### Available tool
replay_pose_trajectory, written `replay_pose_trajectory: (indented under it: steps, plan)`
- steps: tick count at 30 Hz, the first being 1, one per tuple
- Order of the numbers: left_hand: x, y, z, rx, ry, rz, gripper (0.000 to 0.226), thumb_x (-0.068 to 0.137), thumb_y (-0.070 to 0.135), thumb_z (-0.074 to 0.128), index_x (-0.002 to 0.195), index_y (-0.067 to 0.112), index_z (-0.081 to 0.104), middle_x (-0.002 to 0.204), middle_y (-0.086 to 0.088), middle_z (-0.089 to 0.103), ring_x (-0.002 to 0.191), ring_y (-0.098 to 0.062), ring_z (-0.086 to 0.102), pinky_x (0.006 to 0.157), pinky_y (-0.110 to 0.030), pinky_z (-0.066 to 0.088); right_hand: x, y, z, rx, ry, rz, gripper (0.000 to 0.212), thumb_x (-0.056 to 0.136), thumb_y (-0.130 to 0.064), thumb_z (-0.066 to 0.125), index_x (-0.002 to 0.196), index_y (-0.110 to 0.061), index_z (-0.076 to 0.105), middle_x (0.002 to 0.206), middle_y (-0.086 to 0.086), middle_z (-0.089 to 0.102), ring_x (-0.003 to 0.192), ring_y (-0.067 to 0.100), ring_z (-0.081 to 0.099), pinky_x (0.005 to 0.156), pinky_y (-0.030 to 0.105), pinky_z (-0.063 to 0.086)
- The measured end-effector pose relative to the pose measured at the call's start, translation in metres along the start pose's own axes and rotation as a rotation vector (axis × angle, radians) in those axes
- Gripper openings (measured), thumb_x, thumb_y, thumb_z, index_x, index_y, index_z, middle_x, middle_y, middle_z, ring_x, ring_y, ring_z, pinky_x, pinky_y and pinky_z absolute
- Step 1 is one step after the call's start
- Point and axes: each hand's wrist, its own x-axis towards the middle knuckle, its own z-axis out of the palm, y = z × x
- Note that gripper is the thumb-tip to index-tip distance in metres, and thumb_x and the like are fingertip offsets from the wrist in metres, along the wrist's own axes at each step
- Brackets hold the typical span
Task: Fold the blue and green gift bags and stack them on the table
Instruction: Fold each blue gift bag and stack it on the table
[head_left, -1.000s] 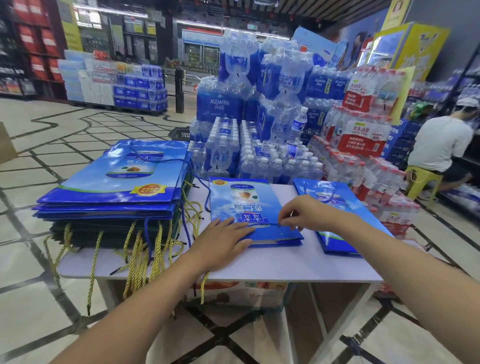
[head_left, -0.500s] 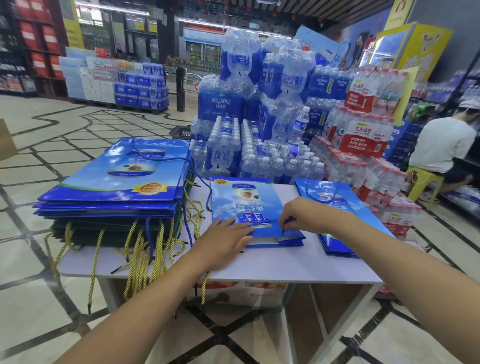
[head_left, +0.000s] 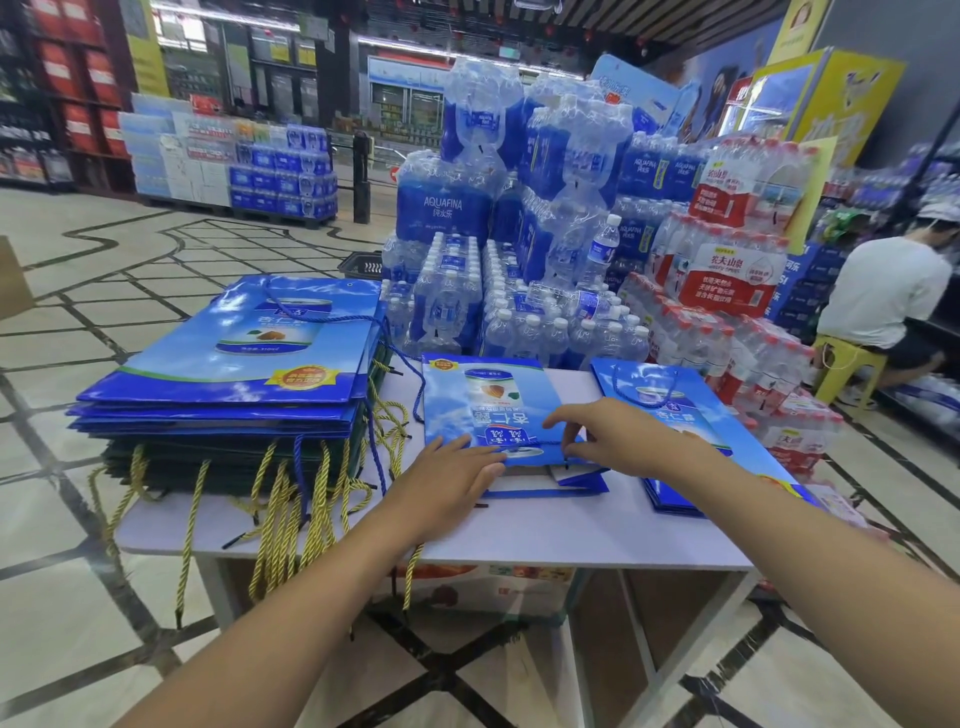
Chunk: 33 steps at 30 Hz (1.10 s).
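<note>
1. Pinching near edge of bag (head_left: 493, 405) with right hand (head_left: 613, 441): fingers curled, thumb and forefinger closed where a blue cord crosses the edge. Cannot tell whether closed on cord, on paper, or on both.
2. Pressing down on bag's near-left corner with left hand (head_left: 452, 483): fingers straight and flat, nothing gripped.
3. Found bag lying flat at mid-table (head_left: 519, 540), nearer the back edge than the front, with a blue flap (head_left: 582, 480) poking out on the near side, not yet flat.
4. Found stack (head_left: 234, 374) along left edge: blue bags on top, green beneath, gold cords (head_left: 280, 499) hanging over the front-left corner. Found second pile (head_left: 675, 410) of blue bags by right edge, just beside the right wrist.
5. Judged step: flattening the last fold before moving the bag to a stack.
6. Risks from here:
   - Springing open of the flap if left-hand pressure eases first.
   - Crooked crease if pulling on cord alone, not on paper.
   - Snagging of loose cords on lifting, dragging the stack toward the left edge.
   - Nudging of the pile by the right forearm.
</note>
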Motion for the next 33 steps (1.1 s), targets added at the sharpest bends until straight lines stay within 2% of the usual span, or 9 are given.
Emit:
replay_pose_trajectory:
  steps: [8, 12, 14, 16, 19, 22, 24, 27, 33]
  plan:
    - [0.005, -0.004, 0.003, -0.072, 0.039, -0.035, 0.049, 0.113, 0.043, 0.019, 0.143, 0.029, 0.055, 0.149, 0.009, 0.055, 0.153, -0.018, 0.028, 0.125, -0.042, 0.019, -0.028, -0.005, 0.022, 0.071, 0.176, 0.078, 0.028, 0.106, -0.036, 0.049, 0.131, -0.045, 0.055, 0.118, -0.026, 0.067, 0.068, -0.006, 0.051, 0.059, 0.019, 0.034]
    - [0.004, -0.005, 0.005, -0.098, 0.034, -0.046, 0.048, 0.113, 0.043, 0.019, 0.135, 0.027, 0.059, 0.144, 0.007, 0.059, 0.153, -0.019, 0.029, 0.124, -0.043, 0.021, -0.034, -0.003, 0.030, 0.171, 0.294, 0.078, 0.028, 0.102, -0.036, 0.056, 0.129, -0.043, 0.059, 0.128, -0.026, 0.055, 0.069, -0.005, 0.055, 0.069, 0.028, 0.045]
    - [0.004, -0.003, 0.004, -0.126, 0.033, -0.059, 0.046, 0.113, 0.041, 0.021, 0.131, 0.025, 0.060, 0.138, 0.002, 0.062, 0.148, -0.022, 0.035, 0.122, -0.044, 0.023, -0.038, -0.007, 0.032, 0.220, 0.501, 0.096, 0.019, 0.099, -0.036, 0.063, 0.117, -0.037, 0.066, 0.115, -0.018, 0.053, 0.069, 0.004, 0.058, 0.067, 0.030, 0.048]
    - [0.004, -0.002, 0.003, -0.139, 0.039, -0.063, 0.046, 0.113, 0.040, 0.021, 0.133, 0.025, 0.060, 0.137, 0.000, 0.062, 0.146, -0.022, 0.037, 0.121, -0.042, 0.024, -0.041, -0.014, 0.033, 0.275, 0.635, 0.176, 0.012, 0.097, -0.034, 0.064, 0.086, -0.033, 0.069, 0.082, -0.016, 0.057, 0.065, 0.009, 0.055, 0.061, 0.030, 0.044]
    - [0.005, -0.004, 0.004, -0.139, 0.041, -0.057, 0.050, 0.112, 0.043, 0.018, 0.139, 0.028, 0.058, 0.145, 0.004, 0.059, 0.151, -0.019, 0.032, 0.123, -0.042, 0.020, -0.040, -0.030, 0.039, 0.358, 0.468, 0.398, 0.039, 0.096, -0.039, 0.059, 0.059, -0.028, 0.061, 0.049, -0.011, 0.054, 0.052, 0.012, 0.051, 0.054, 0.030, 0.042]
    - [0.006, -0.007, 0.008, -0.136, 0.052, -0.104, 0.036, 0.112, 0.043, 0.020, 0.104, 0.038, 0.054, 0.111, 0.004, 0.062, 0.132, -0.025, 0.049, 0.116, -0.046, 0.032, -0.035, -0.044, 0.044, 0.538, 0.318, 0.511, 0.029, 0.099, -0.041, 0.059, 0.080, -0.024, 0.074, 0.056, -0.007, 0.069, 0.043, 0.009, 0.059, 0.056, 0.026, 0.048]
    - [0.007, -0.008, 0.008, -0.203, 0.056, -0.147, 0.031, 0.111, 0.046, 0.018, 0.095, 0.042, 0.045, 0.099, 0.006, 0.057, 0.120, -0.025, 0.052, 0.111, -0.048, 0.036, -0.029, -0.050, 0.050, 0.752, 0.327, 0.568, 0.027, 0.099, -0.035, 0.062, 0.086, -0.015, 0.074, 0.057, -0.003, 0.070, 0.041, 0.010, 0.056, 0.052, 0.024, 0.045]
    - [0.007, -0.008, 0.008, -0.198, 0.043, -0.148, 0.042, 0.111, 0.045, 0.018, 0.107, 0.033, 0.057, 0.115, 0.003, 0.065, 0.135, -0.025, 0.047, 0.113, -0.044, 0.033, -0.022, -0.056, 0.053, 1.009, 0.354, 0.670, 0.024, 0.099, -0.027, 0.064, 0.092, -0.007, 0.074, 0.055, -0.002, 0.066, 0.040, 0.011, 0.050, 0.043, 0.021, 0.038]
    - [0.005, -0.007, 0.006, -0.098, 0.045, -0.077, 0.051, 0.112, 0.044, 0.018, 0.142, 0.029, 0.056, 0.150, 0.002, 0.055, 0.154, -0.021, 0.027, 0.124, -0.043, 0.020, -0.028, -0.056, 0.036, 1.283, 0.116, 0.838, 0.021, 0.095, -0.019, 0.063, 0.093, -0.004, 0.077, 0.052, -0.004, 0.059, 0.040, 0.005, 0.042, 0.035, 0.014, 0.031]
